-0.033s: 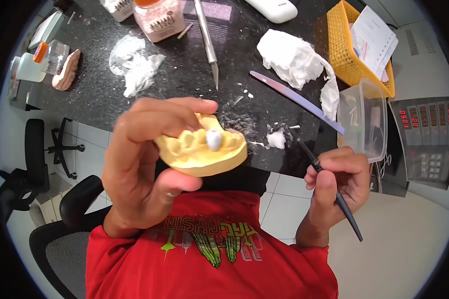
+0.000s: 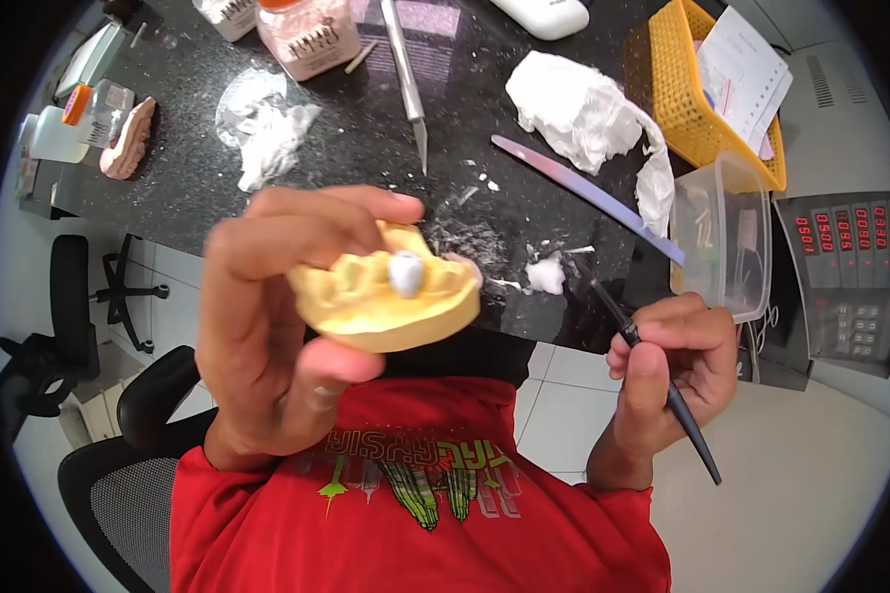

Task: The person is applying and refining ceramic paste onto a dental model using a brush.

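My left hand [image 2: 267, 306] holds up a yellow plaster dental cast [image 2: 391, 324], thumb beneath and fingers over its back. One tooth on the cast is a whitish-grey crown [image 2: 405, 275], facing me. Off to the right, my right hand [image 2: 680, 366] pinches a slim black brush [image 2: 692, 432] like a pen. The brush points up and left, its blurred tip apart from the cast and close to a small white lump [image 2: 546, 277] on the dark counter. White powder and crumbs lie around that lump.
Behind the cast lie a craft knife [image 2: 402, 64], a purple file [image 2: 583, 194] and crumpled white tissue [image 2: 576, 111]. A clear plastic box [image 2: 727, 247] and a yellow basket [image 2: 674, 94] stand right, beside a control panel [image 2: 845, 267]. Jars [image 2: 310, 40] and a pinkish cast [image 2: 129, 140] are left.
My left hand and the cast have shifted slightly left, and the cast has turned a little. The right hand with the brush has hardly moved.
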A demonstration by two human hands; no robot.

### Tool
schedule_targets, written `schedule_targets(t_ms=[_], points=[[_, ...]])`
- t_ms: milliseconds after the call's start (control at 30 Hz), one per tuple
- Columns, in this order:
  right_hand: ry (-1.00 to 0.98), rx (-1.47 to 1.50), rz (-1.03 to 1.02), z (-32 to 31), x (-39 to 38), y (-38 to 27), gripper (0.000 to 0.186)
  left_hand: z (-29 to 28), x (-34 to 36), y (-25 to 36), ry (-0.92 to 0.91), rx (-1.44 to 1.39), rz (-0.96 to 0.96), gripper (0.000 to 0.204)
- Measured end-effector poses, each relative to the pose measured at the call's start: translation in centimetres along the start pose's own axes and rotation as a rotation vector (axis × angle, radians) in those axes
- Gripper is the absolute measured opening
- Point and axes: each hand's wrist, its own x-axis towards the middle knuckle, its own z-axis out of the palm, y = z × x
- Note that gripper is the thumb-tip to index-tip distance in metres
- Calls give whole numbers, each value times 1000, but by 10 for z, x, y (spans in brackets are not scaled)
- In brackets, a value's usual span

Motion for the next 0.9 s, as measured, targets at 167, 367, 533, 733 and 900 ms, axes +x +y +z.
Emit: schedule_targets(t_ms=[167,367,533,733,900], points=[[-48,-40,21,-10,1,0,15,12,2,7,102,67,-13,55],[-10,-37,-34,-7,-2,7,13,16,-1,-1,142,45,23,70],[-8,-56,-71,-6,-3,9,13,14,-2,1,129,149,39,81],[44,-42,-55,-6,-4,8,13,16,0,4,70,262,29,79],[69,-51,-75,-3,-4,9,13,16,1,0,28,193,38,79]])
